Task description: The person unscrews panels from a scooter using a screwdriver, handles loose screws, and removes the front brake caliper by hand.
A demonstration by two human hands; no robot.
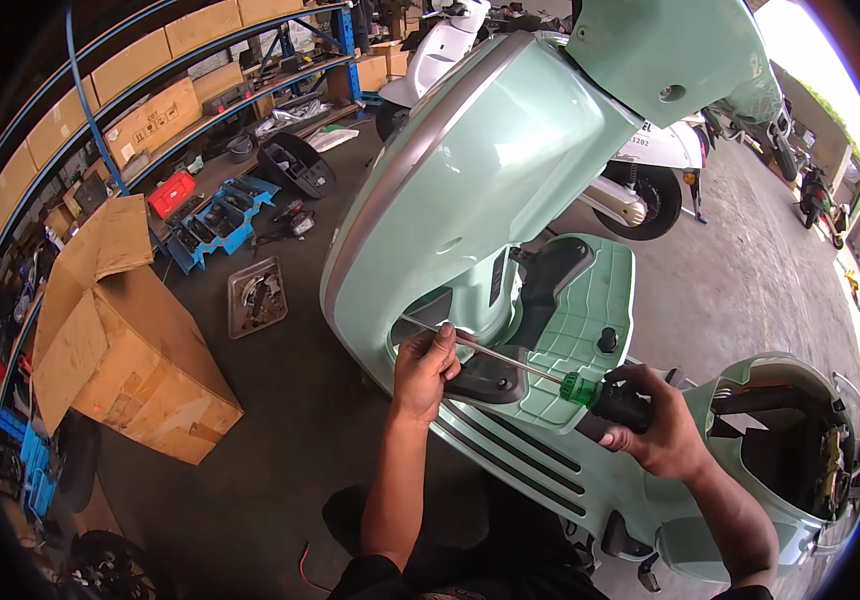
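Head view: my right grip (655, 425) is clasping, left grip (424, 372) pinching, a green-and-black screwdriver (578, 389); tilting could be scratching the mint-green scooter (450, 180).

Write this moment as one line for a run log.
left hand: on screwdriver shaft | right hand: gripping screwdriver handle | shaft: angled toward green scooter | floor: open cardboard box

A head-worn fisheye looks down at a nearby green scooter (580, 325).

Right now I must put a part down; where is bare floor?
Between the cardboard box and the green scooter, this side of the parts tray; also right of the footboard. Crowded: around the blue toolbox, beside the shelving.
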